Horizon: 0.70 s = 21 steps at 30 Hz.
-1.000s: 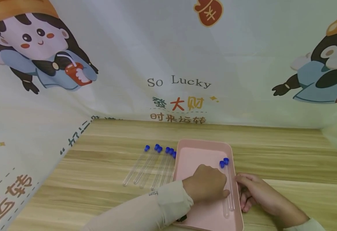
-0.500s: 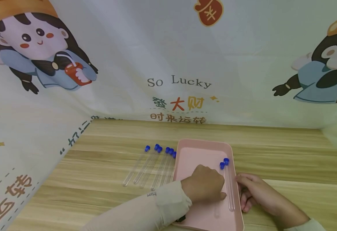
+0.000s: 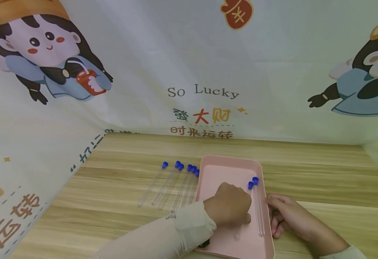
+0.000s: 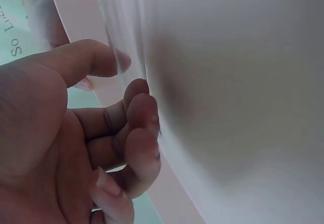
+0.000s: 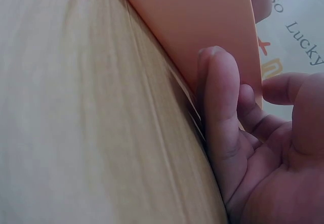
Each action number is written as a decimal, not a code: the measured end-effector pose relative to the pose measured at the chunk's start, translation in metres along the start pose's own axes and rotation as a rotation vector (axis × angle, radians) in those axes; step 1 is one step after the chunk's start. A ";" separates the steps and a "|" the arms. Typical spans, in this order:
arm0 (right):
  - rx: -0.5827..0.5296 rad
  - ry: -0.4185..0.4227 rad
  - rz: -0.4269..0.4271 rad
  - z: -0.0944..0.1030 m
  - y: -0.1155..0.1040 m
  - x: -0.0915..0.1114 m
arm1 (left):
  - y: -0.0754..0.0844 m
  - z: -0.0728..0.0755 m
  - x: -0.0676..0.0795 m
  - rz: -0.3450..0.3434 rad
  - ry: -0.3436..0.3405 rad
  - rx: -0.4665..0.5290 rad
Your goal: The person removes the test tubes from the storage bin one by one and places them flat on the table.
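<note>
My left hand (image 3: 231, 205) is over the pink tray (image 3: 228, 163), back of the hand up. It pinches a clear test tube (image 4: 115, 27) between thumb and fingers in the left wrist view. In the head view this tube slants, its blue cap (image 3: 250, 185) showing above the hand and its rounded end below, the middle hidden. A second capped test tube (image 3: 259, 212) lies along the tray's right wall. My right hand (image 3: 291, 216) grips that wall from outside, thumb at the rim (image 5: 260, 77) and fingers against the outer face.
Several blue-capped test tubes (image 3: 164, 187) lie slanted on the wooden table (image 3: 95, 201), left of the tray, the nearest ones right at its wall. A printed cloth (image 3: 137, 64) hangs behind and at the sides. Something small and black (image 3: 204, 243) shows under the left sleeve.
The lower end of the pinched test tube has swung left, away from the one along the wall. My left hand has shifted slightly left with it. My right hand stays on the tray.
</note>
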State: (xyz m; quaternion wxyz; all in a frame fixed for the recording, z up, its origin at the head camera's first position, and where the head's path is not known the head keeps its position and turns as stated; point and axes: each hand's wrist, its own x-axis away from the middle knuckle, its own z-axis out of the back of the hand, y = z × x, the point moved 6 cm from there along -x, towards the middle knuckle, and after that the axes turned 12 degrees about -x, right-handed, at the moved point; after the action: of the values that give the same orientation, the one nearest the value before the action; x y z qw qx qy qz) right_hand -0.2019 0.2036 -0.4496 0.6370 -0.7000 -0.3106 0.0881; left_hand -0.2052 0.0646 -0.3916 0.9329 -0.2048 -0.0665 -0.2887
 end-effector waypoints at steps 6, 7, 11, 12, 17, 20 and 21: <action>0.006 0.003 0.008 -0.001 0.000 0.000 | -0.005 0.004 0.004 0.030 0.008 -0.030; 0.007 0.003 0.007 -0.001 0.000 0.000 | -0.005 0.004 0.004 0.032 0.008 -0.034; 0.008 0.009 0.003 0.000 0.001 0.000 | -0.008 0.006 0.007 0.040 0.018 -0.035; 0.009 0.010 0.002 0.000 0.001 0.000 | -0.009 0.006 0.008 0.040 0.022 -0.032; 0.010 0.003 0.006 0.000 0.000 0.000 | -0.015 0.009 0.013 0.029 0.064 -0.004; 0.004 -0.008 0.005 -0.001 0.000 0.000 | -0.018 0.011 0.016 0.020 0.087 0.019; 0.003 -0.011 0.005 -0.001 0.000 0.000 | -0.019 0.012 0.017 0.017 0.097 0.026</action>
State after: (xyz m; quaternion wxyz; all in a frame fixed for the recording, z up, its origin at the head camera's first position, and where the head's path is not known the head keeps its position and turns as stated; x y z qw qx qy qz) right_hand -0.2016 0.2027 -0.4493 0.6360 -0.6994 -0.3123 0.0939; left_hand -0.2021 0.0464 -0.3703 0.9399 -0.1792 -0.0231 -0.2896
